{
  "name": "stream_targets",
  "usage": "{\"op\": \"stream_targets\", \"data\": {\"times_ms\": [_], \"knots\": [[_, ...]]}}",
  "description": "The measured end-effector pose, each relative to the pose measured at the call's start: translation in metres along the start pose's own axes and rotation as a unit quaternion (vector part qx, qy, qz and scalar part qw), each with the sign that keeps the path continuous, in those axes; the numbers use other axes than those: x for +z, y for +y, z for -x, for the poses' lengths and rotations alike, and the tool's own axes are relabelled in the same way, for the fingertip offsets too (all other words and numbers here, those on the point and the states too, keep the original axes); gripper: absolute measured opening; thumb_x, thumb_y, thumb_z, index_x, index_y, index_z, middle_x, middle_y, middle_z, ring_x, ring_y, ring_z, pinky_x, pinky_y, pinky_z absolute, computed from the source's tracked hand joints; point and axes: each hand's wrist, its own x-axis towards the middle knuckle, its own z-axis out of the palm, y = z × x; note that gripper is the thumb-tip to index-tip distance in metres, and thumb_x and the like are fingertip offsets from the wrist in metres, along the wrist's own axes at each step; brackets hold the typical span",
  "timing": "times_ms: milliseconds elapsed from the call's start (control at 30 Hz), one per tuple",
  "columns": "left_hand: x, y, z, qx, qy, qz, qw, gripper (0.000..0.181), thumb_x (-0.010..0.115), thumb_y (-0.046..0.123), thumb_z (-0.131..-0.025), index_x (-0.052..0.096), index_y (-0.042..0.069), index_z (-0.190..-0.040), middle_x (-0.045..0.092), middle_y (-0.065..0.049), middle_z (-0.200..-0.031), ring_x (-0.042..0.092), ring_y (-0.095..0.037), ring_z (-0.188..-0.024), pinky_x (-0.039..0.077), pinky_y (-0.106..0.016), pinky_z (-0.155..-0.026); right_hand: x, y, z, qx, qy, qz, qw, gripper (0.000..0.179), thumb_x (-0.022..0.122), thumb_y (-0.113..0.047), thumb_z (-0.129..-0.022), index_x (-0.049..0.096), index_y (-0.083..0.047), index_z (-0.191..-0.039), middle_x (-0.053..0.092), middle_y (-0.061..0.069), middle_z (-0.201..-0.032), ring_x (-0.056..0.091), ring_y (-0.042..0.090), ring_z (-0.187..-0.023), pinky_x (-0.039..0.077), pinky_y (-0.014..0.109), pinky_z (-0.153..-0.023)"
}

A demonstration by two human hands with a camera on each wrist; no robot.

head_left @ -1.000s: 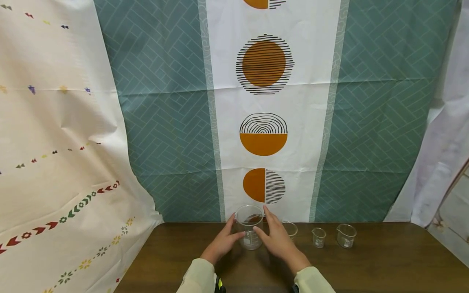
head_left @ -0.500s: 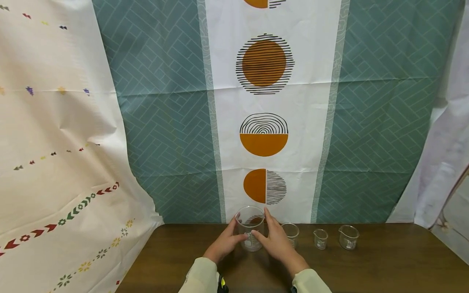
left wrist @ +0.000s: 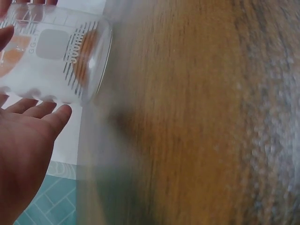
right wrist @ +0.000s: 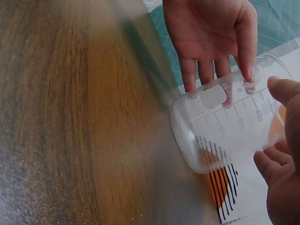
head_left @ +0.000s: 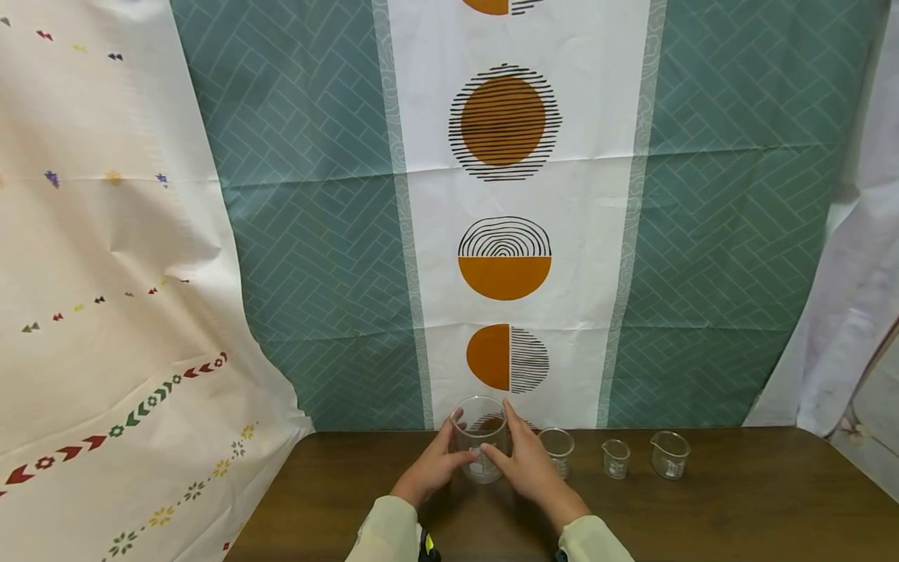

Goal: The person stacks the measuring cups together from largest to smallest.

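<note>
A large clear glass beaker (head_left: 481, 434) stands upright between both hands, its white scale marked 200, 300 and 400 in the right wrist view. From the left side, my left hand (head_left: 432, 470) grips it, thumb across the front and fingers round the side. My right hand (head_left: 531, 466) holds the opposite side the same way, and the two thumbs nearly meet on the front wall. In the left wrist view the beaker (left wrist: 54, 51) shows a 500 ml mark near its base. The right wrist view has the left fingers (right wrist: 206, 70) against the glass.
To the right, three smaller glass beakers stand in a row: a medium one (head_left: 558, 443) right by the right hand, a small one (head_left: 616, 459), and a wider one (head_left: 670, 455). Behind the brown wooden table (head_left: 758, 499) hangs a patterned curtain (head_left: 337, 234).
The left thumb has slid right across the beaker's front, so the thumbs are closer together. The head view has shifted slightly; the beaker stays at nearly the same place.
</note>
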Motion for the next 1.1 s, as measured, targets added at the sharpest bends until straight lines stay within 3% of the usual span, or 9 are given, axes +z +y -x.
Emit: {"op": "stream_targets", "data": {"times_ms": [200,467,833,1100], "knots": [[0.000,-0.002,-0.001,0.006,-0.002,0.004,1.0000,0.084,0.065,0.030,-0.091,0.012,0.014,-0.155,0.023,-0.025,-0.157,0.017,-0.048,-0.145,0.022,-0.067,-0.110,0.000,0.003,0.000,0.000,-0.003,-0.016,0.9999,0.091,0.072,-0.042,-0.085,0.025,-0.004,-0.152,0.045,0.024,-0.145,0.064,0.038,-0.109,0.053,0.049,-0.090],[-0.001,-0.003,-0.001,0.008,-0.005,0.019,0.9998,0.085,0.065,0.028,-0.092,0.011,0.013,-0.156,0.013,-0.026,-0.160,0.013,-0.047,-0.146,0.020,-0.065,-0.112,-0.001,0.001,-0.001,0.001,-0.005,-0.020,0.9998,0.087,0.072,-0.039,-0.085,0.028,-0.004,-0.151,0.046,0.021,-0.146,0.065,0.037,-0.109,0.053,0.048,-0.089],[-0.002,-0.001,0.005,0.010,-0.006,0.015,0.9998,0.086,0.065,0.030,-0.092,0.010,0.012,-0.156,0.023,-0.025,-0.157,0.016,-0.049,-0.145,0.023,-0.067,-0.110,-0.003,-0.003,0.003,0.003,-0.015,-0.024,0.9996,0.087,0.072,-0.040,-0.085,0.028,-0.005,-0.151,0.044,0.020,-0.148,0.065,0.037,-0.109,0.055,0.045,-0.086],[-0.004,0.003,0.012,0.028,-0.008,0.014,0.9995,0.084,0.064,0.027,-0.093,0.010,0.009,-0.155,0.021,-0.028,-0.157,0.015,-0.049,-0.145,0.022,-0.066,-0.111,-0.005,-0.007,0.006,0.004,-0.020,-0.021,0.9996,0.089,0.071,-0.044,-0.084,0.027,-0.006,-0.152,0.043,0.020,-0.149,0.065,0.037,-0.110,0.056,0.044,-0.084]]}}
